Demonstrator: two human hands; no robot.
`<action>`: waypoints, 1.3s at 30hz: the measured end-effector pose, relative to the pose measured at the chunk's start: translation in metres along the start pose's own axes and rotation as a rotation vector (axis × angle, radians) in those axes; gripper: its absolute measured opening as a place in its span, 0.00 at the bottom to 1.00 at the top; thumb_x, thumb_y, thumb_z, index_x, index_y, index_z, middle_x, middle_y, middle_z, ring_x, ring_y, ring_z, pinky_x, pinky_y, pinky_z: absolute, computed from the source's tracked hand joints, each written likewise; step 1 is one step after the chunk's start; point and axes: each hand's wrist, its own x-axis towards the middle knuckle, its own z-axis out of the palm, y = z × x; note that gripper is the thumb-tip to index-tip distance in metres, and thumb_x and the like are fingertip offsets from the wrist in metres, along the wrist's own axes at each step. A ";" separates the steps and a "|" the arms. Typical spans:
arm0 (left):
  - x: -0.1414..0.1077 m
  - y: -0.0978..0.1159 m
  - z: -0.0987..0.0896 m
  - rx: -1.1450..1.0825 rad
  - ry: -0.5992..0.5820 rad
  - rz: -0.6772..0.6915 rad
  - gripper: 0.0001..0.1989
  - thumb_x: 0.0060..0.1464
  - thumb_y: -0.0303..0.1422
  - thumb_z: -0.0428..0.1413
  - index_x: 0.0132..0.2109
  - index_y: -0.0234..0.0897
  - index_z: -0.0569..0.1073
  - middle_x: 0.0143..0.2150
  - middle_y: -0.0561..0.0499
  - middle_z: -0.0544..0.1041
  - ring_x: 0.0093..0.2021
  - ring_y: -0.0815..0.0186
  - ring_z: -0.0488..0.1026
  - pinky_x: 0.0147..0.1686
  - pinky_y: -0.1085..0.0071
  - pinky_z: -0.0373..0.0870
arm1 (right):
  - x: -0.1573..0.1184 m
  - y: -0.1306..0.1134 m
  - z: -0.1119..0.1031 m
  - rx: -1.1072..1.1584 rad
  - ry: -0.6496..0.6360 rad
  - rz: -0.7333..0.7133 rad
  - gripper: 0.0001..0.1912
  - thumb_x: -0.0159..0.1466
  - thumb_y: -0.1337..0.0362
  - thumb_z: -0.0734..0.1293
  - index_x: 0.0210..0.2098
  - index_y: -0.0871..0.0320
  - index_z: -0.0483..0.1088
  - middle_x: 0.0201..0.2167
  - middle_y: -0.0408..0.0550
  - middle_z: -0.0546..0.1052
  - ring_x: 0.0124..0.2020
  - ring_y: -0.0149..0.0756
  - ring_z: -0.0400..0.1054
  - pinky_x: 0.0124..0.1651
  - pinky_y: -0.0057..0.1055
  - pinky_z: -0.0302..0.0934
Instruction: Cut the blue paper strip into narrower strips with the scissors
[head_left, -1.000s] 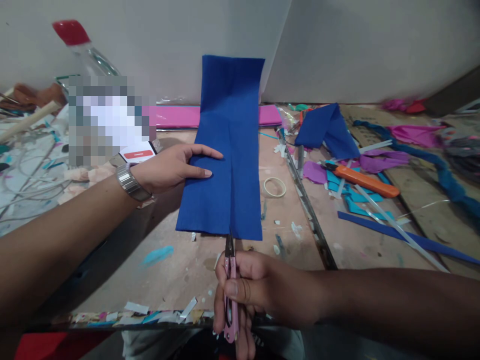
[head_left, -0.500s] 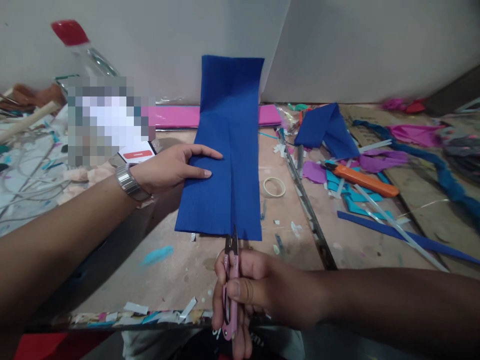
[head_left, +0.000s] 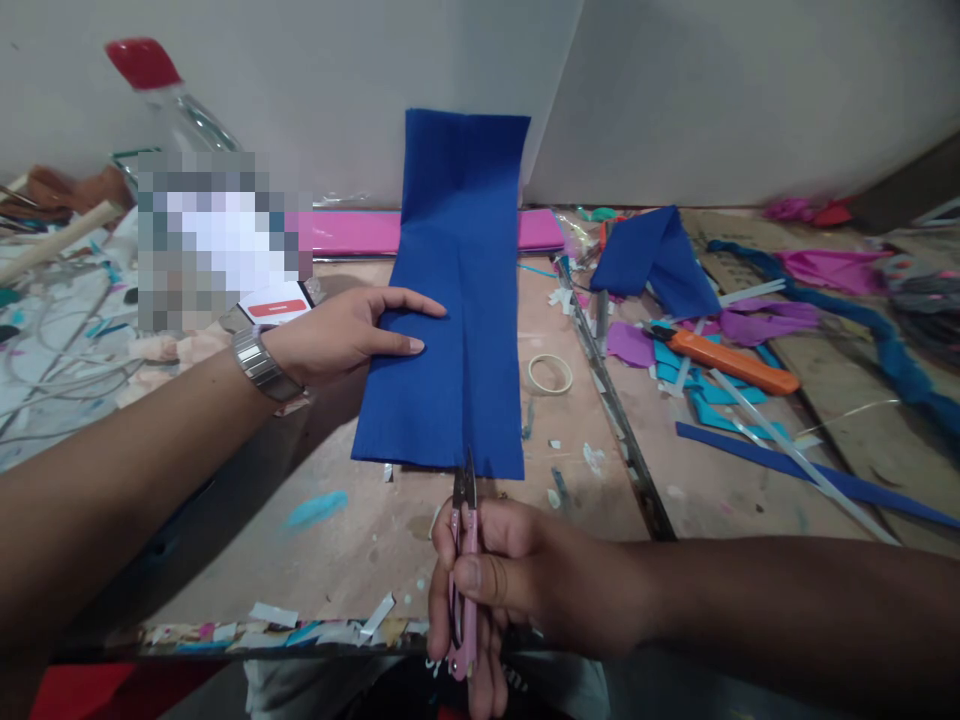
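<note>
A long blue sheet [head_left: 491, 270], which looks like crepe paper, lies on the table with its far end up against the wall. A crease or slit runs along its middle from the near edge. My left hand [head_left: 360, 330] rests flat on the sheet's left half, thumb and forefinger stretched out, and keeps hold of nothing. Below the near edge, my right hand [head_left: 510, 570] grips pink-handled thread snips [head_left: 466, 590]. Their dark blades point away from me and meet the sheet at the slit; the tips are partly hidden by the blue material.
A cream tape ring [head_left: 550, 374] lies right of the sheet. Farther right are an orange utility knife [head_left: 731, 360], a folded blue piece [head_left: 656, 262] and a blue strip [head_left: 810, 470]. Behind is a pink pack [head_left: 345, 232]; left, a phone [head_left: 276, 303] and a clear bottle [head_left: 187, 115].
My right hand and the snips have risen very slightly toward the sheet. The left hand stays in place on it.
</note>
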 end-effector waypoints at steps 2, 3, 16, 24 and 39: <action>0.000 0.000 0.000 -0.007 -0.001 -0.006 0.23 0.52 0.26 0.68 0.56 0.41 0.78 0.50 0.49 0.81 0.41 0.69 0.78 0.45 0.72 0.79 | 0.000 -0.001 0.000 0.000 -0.010 -0.002 0.23 0.68 0.45 0.69 0.40 0.62 0.68 0.28 0.45 0.77 0.20 0.28 0.73 0.29 0.27 0.68; 0.000 0.000 0.000 -0.012 -0.001 -0.008 0.23 0.52 0.26 0.68 0.56 0.41 0.78 0.50 0.49 0.81 0.41 0.69 0.78 0.44 0.71 0.79 | 0.000 -0.001 0.000 0.001 -0.012 -0.002 0.23 0.68 0.45 0.69 0.40 0.62 0.68 0.27 0.45 0.77 0.20 0.28 0.73 0.29 0.27 0.68; 0.000 0.001 0.001 -0.017 -0.007 -0.002 0.23 0.52 0.26 0.68 0.56 0.40 0.78 0.52 0.48 0.81 0.42 0.69 0.79 0.45 0.72 0.79 | 0.001 0.000 -0.001 0.001 0.034 -0.004 0.23 0.68 0.45 0.70 0.39 0.61 0.66 0.28 0.45 0.78 0.21 0.29 0.75 0.29 0.27 0.68; 0.000 -0.001 -0.001 -0.007 -0.026 -0.001 0.23 0.53 0.27 0.68 0.56 0.41 0.78 0.53 0.48 0.80 0.42 0.69 0.79 0.44 0.71 0.80 | 0.000 -0.002 0.000 0.014 0.044 0.004 0.22 0.68 0.47 0.70 0.38 0.59 0.63 0.30 0.47 0.79 0.23 0.31 0.77 0.31 0.29 0.70; -0.001 -0.001 0.001 -0.028 -0.034 -0.024 0.25 0.51 0.28 0.69 0.56 0.41 0.78 0.51 0.47 0.81 0.41 0.66 0.79 0.43 0.68 0.80 | 0.003 -0.004 0.002 0.043 0.012 -0.055 0.22 0.67 0.46 0.71 0.38 0.58 0.63 0.30 0.45 0.79 0.21 0.27 0.73 0.29 0.26 0.70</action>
